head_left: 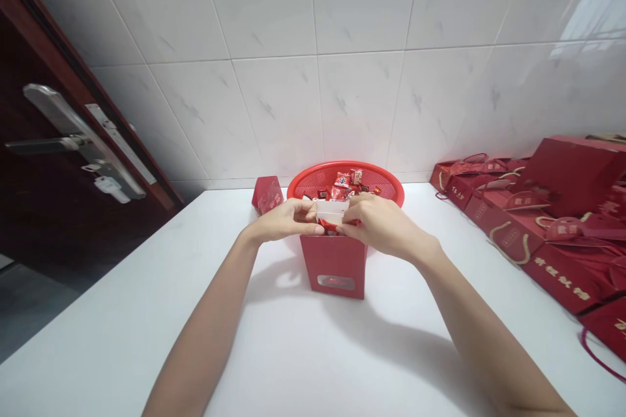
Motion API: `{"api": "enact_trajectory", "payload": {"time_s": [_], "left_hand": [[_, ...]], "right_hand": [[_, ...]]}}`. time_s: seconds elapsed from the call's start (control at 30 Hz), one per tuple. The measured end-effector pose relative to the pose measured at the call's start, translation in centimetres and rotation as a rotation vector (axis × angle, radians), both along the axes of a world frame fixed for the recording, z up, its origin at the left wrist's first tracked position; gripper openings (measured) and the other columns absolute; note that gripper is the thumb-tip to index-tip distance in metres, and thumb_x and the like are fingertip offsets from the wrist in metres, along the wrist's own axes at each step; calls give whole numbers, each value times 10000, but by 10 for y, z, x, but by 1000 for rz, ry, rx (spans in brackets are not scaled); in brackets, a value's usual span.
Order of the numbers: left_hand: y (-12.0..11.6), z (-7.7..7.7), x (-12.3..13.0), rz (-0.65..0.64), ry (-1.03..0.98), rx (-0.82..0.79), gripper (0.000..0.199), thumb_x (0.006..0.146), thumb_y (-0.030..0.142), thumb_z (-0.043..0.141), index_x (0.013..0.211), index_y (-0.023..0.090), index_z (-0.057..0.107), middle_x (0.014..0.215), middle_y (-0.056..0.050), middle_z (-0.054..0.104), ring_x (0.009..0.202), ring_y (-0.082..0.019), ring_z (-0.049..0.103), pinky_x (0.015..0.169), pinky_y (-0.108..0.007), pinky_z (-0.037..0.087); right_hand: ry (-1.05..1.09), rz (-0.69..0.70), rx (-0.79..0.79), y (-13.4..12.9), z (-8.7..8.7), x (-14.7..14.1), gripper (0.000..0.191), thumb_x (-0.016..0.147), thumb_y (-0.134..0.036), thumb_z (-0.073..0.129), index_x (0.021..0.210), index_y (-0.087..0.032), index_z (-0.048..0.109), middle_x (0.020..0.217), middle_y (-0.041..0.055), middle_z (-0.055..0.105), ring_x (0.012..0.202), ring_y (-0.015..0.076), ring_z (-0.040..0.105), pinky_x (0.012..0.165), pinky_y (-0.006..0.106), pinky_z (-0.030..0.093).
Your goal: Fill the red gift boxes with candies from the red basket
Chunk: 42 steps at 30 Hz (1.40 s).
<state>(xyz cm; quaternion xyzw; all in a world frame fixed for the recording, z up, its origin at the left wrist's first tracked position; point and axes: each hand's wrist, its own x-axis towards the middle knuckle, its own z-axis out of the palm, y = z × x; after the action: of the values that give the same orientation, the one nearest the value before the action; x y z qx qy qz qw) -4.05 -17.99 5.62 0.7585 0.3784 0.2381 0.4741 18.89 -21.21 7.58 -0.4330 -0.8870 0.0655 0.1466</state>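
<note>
Two hands meet at the top of one upright red box point(334, 265) standing mid-table. Left to right: a dark door with one metal handle point(63, 141); one small red box point(267, 194) tilted by the wall; the left hand point(286, 220), fingers pinched on the box's white top flap point(331, 210); the right hand point(376, 221), likewise pinching that flap. Directly behind, partly hidden by both hands, sits one round red basket point(386, 184) of wrapped sweets point(343, 181). Several red gift bags point(533, 228), uncountable where they overlap, crowd the white table point(303, 352) at far right.
</note>
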Motion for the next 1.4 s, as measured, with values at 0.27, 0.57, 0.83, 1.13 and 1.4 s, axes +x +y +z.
{"api": "enact_trajectory", "payload": {"time_s": [0.27,0.57,0.83,1.13,1.4], "left_hand": [[2,-3,0,22,37,28,497,758,464,765,664,196,356,693,55,367,643,-101,384,589,-231,296],[0,0,3,27,46,68,423,807,481,706,660,187,440,685,49,387,648,-110,353,595,-243,277],[-5,4,1,-41,17,40,370,755,452,760,773,204,486,798,33,456,736,-129,479,640,-237,402],[3,-14,10,126,-118,231,495,769,332,781,1209,252,569,1054,-46,673,934,-216,675,767,-326,558],[4,-7,10,371,-406,186,609,735,413,833,1251,184,605,794,-16,694,737,-192,711,649,-287,594]], "right_hand": [[22,22,-5,-2,3,3,472,1027,-286,477,570,-170,456,631,22,490,655,141,430,580,300,245],[13,150,-206,-2,1,7,561,1048,-512,369,596,-183,410,532,-40,367,505,95,281,565,302,221],[166,182,-126,2,5,19,202,966,-350,584,927,-182,687,749,14,671,633,138,545,581,274,326],[450,98,41,16,2,39,467,901,-408,652,1334,-242,598,1363,110,640,1240,310,604,996,466,505],[618,-6,-220,26,-7,35,595,925,-473,624,1448,-249,451,1174,116,706,1035,291,693,845,454,573]]}}
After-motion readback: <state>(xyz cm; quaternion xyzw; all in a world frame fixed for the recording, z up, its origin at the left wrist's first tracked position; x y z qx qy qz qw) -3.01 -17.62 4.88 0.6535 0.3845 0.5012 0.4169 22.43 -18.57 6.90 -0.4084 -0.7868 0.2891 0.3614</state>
